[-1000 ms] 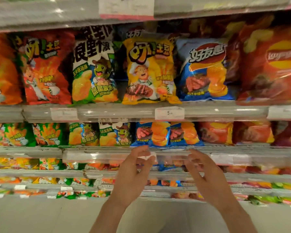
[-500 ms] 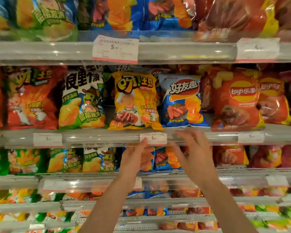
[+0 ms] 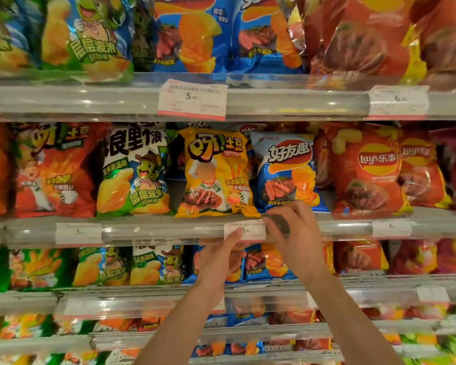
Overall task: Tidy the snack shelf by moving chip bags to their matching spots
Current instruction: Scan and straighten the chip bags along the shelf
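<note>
Middle shelf rail [image 3: 169,230] has the oddball steak-picture bag [image 3: 215,175] standing between the frog bag [image 3: 134,175] on its left and the wavy-chip bag [image 3: 287,172] on its right, with the Lay's bag [image 3: 366,175] further right. Price tag [image 3: 244,229] sits on the rail just below it. Left hand [image 3: 219,259] is right under that tag, right hand [image 3: 292,233] beside it, at the wavy-chip bag's bottom edge.

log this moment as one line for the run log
left hand open, at price tag | right hand reaching blue bag | yellow bag on shelf, unheld
</note>
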